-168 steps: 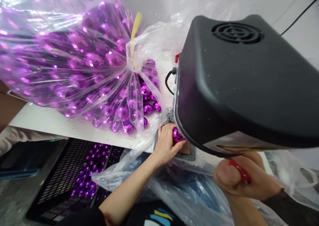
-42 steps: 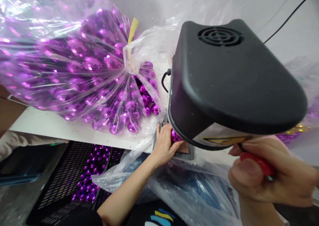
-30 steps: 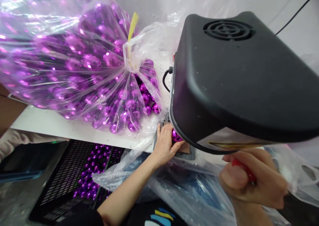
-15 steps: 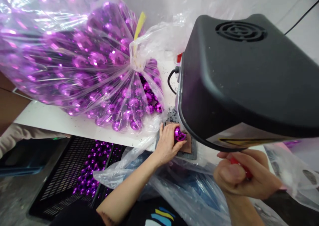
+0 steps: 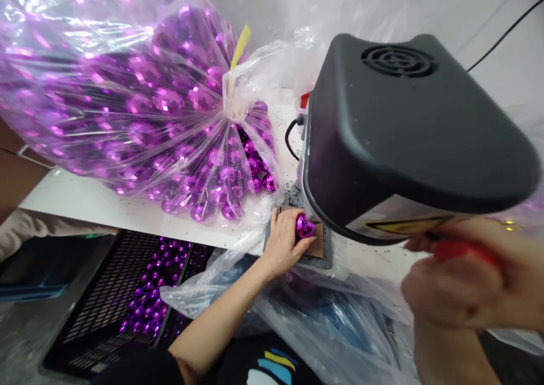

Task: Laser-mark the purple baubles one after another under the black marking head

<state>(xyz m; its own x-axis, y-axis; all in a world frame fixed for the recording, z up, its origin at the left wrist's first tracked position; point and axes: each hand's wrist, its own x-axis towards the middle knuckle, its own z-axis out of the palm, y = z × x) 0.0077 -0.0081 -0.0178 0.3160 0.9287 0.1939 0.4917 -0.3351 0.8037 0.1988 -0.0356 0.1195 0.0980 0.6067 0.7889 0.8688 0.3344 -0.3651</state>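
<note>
My left hand [image 5: 281, 240] has its fingers and thumb closed around a shiny purple faceted ball [image 5: 304, 226]. It keeps the ball on a brown pad [image 5: 317, 248] over a grey metal base plate [image 5: 326, 261], beside the lower edge of a large black machine housing [image 5: 420, 136]. At the right, my right hand [image 5: 454, 291], smeared by motion, is wrapped round a red handle [image 5: 467, 253] next to the housing. The housing hides whatever lies above and behind the ball.
A tied clear bag [image 5: 170, 119] full of purple faceted balls lies on the white table [image 5: 85, 195]. Below stands a black crate [image 5: 93, 294] with purple balls. Loose plastic sheeting [image 5: 323, 328] hangs over my lap. Another person's sleeve [image 5: 34, 232] shows at the left.
My right hand has moved right and slightly up in view with the red handle. The black housing looks smaller and less close. My left hand stays at the ball.
</note>
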